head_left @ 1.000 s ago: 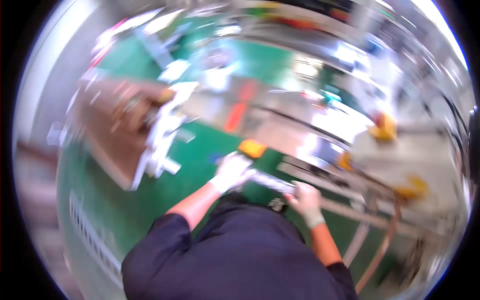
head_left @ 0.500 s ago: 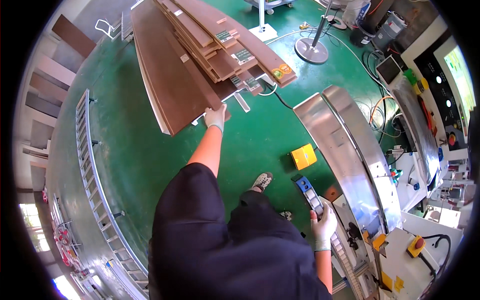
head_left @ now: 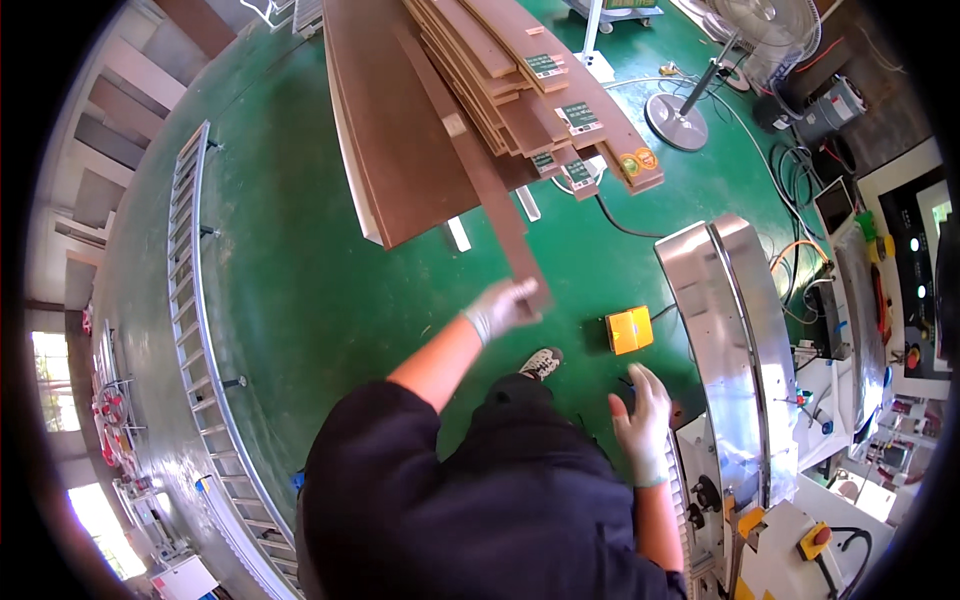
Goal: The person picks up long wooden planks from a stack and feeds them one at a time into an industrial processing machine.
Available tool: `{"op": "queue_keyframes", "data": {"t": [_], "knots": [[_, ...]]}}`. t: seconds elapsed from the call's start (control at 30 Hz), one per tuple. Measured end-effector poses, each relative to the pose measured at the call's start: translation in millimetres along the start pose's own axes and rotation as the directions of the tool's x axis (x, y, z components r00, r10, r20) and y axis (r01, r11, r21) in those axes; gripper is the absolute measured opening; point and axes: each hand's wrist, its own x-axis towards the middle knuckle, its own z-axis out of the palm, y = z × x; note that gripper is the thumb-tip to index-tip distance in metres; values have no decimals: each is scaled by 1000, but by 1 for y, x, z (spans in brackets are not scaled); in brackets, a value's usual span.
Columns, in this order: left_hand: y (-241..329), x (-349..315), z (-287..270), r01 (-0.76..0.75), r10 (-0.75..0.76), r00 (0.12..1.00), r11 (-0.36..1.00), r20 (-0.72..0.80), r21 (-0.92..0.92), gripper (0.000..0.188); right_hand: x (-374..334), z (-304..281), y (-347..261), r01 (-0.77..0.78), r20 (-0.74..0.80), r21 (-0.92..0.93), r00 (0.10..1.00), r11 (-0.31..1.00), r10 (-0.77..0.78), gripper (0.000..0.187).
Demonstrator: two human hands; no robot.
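Note:
My gloved left hand [head_left: 505, 308] grips the near end of a long, narrow brown board [head_left: 487, 190]. The board slants away from me, and its far part rests over a wide brown panel [head_left: 385, 180]. Beside it lies a pile of brown boards [head_left: 500, 90], several with green-and-white labels at their ends. My gloved right hand [head_left: 643, 415] is raised with thumb and fingers apart, holding nothing. It hovers above the roller track [head_left: 678, 490] beside the steel-covered machine [head_left: 715, 330].
On the green floor, a yellow box [head_left: 629, 331] sits ahead of my shoe. A long metal roller frame [head_left: 190, 290] runs along the left. A pedestal fan [head_left: 680, 120] and loose cables stand at the far right. An emergency-stop button [head_left: 817, 538] is on the near-right machine.
My left hand has come right and nearer, drawing the narrow board's end off the wide panel. My right hand has lifted off the blue-ended roller track and moved forward. The view has shifted.

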Motion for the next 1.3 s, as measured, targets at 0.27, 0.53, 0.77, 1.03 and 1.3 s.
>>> {"op": "queue_keyframes", "data": {"t": [0.27, 0.53, 0.77, 1.03, 1.3], "knots": [[-91, -53, 90, 272, -395, 860, 890, 323, 366, 62, 20, 9, 4, -352, 326, 473, 922, 807, 211, 51], [28, 6, 72, -191, 111, 974, 870, -197, -455, 52, -176, -145, 45, -689, 340, 536, 705, 488, 622, 41], [-39, -11, 173, 10, -14, 999, 996, -48, -86, 41, -351, -196, 21, -996, 421, -35, 61, 84, 905, 55], [-185, -39, 341, 401, -536, 685, 843, 493, 359, 36, -328, -63, -20, -889, 87, 389, 296, 241, 951, 59], [-277, -40, 385, 252, -717, 519, 648, 465, 718, 33, -355, 50, -101, -830, -44, 546, -161, -111, 986, 57]]}}
